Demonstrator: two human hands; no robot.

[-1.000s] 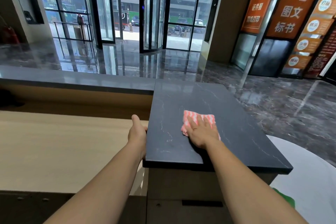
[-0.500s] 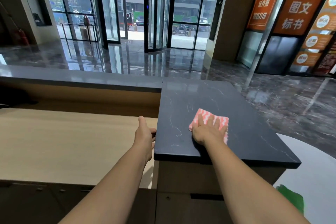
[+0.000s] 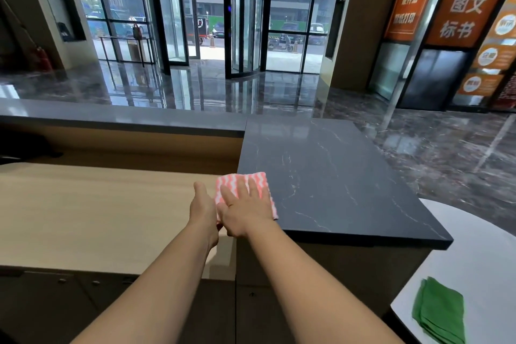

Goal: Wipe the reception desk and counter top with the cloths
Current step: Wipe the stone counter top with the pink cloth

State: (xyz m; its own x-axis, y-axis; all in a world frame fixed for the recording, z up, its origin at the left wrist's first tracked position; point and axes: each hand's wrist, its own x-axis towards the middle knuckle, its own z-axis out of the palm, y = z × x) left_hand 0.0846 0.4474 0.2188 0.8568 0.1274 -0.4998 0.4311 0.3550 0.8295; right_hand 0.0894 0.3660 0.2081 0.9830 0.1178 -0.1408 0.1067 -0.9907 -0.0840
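Lobby: dark stone desk [image 3: 349, 176], wooden desk [image 3: 97, 212] left.
Cloth: pink cloth [image 3: 238, 179] overhanging its near-left edge.
R: my right hand [image 3: 245, 212] flat on it, fingers straight.
L: my left hand [image 3: 203, 208] beside; grip unclear.
Next: bare stone far-right.

Reaches forward with both bare arms, left arm [image 3: 156, 288] and right arm [image 3: 307, 282] converging toward the hands. Presses the right hand [image 3: 247, 211] flat, palm down, on the cloth [image 3: 240, 179], fingers straight, slightly spread, pointing ahead, wrist in line with the forearm. Holds the left hand [image 3: 203, 205] edge-up just beside the right, thumb on top and stretched forward. Shows no left fingers from this view; curled or straight, cannot tell.
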